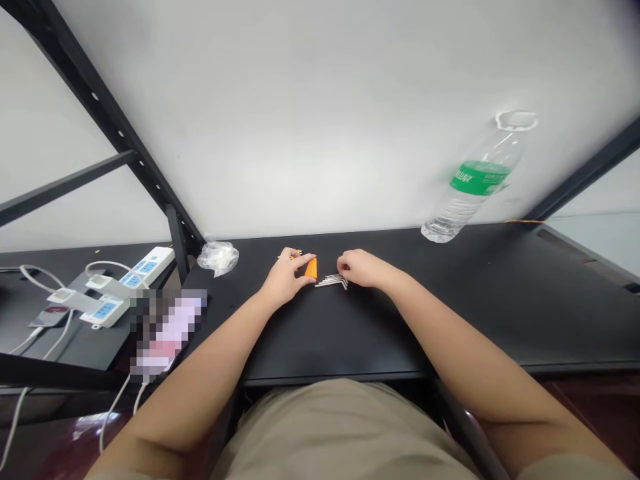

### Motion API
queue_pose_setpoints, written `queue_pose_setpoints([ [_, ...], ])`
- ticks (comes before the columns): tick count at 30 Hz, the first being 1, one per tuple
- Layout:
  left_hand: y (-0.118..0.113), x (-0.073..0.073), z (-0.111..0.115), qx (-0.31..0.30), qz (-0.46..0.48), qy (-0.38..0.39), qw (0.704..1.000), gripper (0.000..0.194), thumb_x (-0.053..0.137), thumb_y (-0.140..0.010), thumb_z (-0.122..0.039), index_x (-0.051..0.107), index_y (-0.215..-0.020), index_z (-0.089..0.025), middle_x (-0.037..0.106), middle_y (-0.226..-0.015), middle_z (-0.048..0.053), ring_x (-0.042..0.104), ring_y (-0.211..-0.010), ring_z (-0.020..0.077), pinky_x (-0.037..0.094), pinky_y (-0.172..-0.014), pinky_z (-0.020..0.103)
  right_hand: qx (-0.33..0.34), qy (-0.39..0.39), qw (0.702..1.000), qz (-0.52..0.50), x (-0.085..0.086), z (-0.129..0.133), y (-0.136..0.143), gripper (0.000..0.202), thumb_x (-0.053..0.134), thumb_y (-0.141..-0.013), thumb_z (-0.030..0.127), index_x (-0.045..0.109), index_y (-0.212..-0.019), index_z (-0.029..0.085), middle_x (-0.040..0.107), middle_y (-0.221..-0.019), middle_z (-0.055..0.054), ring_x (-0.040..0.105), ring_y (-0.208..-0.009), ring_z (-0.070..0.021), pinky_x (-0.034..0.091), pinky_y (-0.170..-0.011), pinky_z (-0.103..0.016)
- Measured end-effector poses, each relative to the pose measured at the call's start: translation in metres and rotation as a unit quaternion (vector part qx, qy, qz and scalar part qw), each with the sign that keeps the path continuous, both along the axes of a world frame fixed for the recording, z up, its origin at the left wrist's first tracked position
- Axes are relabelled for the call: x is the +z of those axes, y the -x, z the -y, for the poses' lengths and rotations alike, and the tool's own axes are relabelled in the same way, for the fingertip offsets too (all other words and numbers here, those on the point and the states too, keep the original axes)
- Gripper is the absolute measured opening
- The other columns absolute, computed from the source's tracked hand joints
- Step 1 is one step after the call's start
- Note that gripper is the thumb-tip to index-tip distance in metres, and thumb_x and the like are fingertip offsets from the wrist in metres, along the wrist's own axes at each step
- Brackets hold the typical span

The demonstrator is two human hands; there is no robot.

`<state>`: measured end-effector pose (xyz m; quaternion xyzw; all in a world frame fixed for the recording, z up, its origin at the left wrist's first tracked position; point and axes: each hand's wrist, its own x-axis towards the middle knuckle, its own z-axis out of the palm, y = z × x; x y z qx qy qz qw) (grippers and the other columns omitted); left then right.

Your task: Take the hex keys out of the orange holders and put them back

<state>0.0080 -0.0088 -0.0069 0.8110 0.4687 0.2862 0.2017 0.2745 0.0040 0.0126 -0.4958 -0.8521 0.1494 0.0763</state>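
Observation:
My left hand (285, 279) is closed around a small orange plastic holder (311, 268), thumb at its near end and fingers at the far end. Several silver L-shaped hex keys (331, 281) lie side by side on the black table, just right of the holder. Over their right ends is my right hand (357, 267), its fingers curled together in a pinch; whatever is between the fingertips is hidden. Behind the left fingers a small orange-and-black item (297, 254) shows in part, too small to name.
A large clear bottle with a green label (480, 178) stands at the back right by the wall. Crumpled clear plastic (219, 257) sits at the back left. Further left are a blurred-out phone (170, 337), a white power strip (133, 283) with cables, and a black metal frame (120, 133).

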Motion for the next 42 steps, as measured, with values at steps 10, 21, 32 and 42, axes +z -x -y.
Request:
queue_pose_setpoints([
  [10,0.001,-0.001,-0.001,0.006,0.013,0.008,1.000,0.059,0.082,-0.080,-0.032,0.064,-0.137,-0.036,0.049,-0.125,0.005,0.058,-0.094,0.0165,0.055,-0.097,0.038,-0.021,0.024,0.999,0.002,-0.002,-0.006,-0.011,0.013,0.064,-0.081,0.015,0.073,-0.078,0.023,0.074,-0.084,-0.004,0.063,-0.072,-0.0173,0.042,-0.066,-0.027],
  [21,0.002,-0.001,0.000,-0.001,0.011,0.015,1.000,0.058,0.078,-0.082,-0.032,0.062,-0.138,-0.035,0.052,-0.133,0.005,0.060,-0.093,0.0165,0.055,-0.096,0.038,-0.016,0.043,0.999,-0.010,-0.002,-0.006,-0.022,0.015,0.063,-0.082,0.013,0.072,-0.084,0.025,0.073,-0.084,-0.001,0.061,-0.067,-0.0162,0.039,-0.061,-0.026],
  [32,-0.004,0.007,0.007,-0.039,0.014,-0.002,0.999,0.056,0.077,-0.084,-0.035,0.062,-0.138,-0.033,0.055,-0.130,0.004,0.059,-0.087,0.0154,0.054,-0.092,0.036,-0.032,-0.034,0.986,-0.160,0.007,0.011,0.019,0.021,0.056,-0.094,0.031,0.066,-0.112,0.024,0.073,-0.106,-0.003,0.066,-0.089,-0.0173,0.048,-0.078,-0.028],
  [42,-0.008,0.011,0.010,-0.050,0.022,0.006,0.998,0.053,0.076,-0.084,-0.034,0.063,-0.136,-0.033,0.055,-0.118,0.004,0.057,-0.086,0.0165,0.054,-0.089,0.036,-0.062,0.024,0.954,-0.292,0.000,0.017,0.034,0.019,0.057,-0.085,0.024,0.068,-0.101,0.024,0.073,-0.086,0.000,0.065,-0.069,-0.0156,0.052,-0.064,-0.026],
])
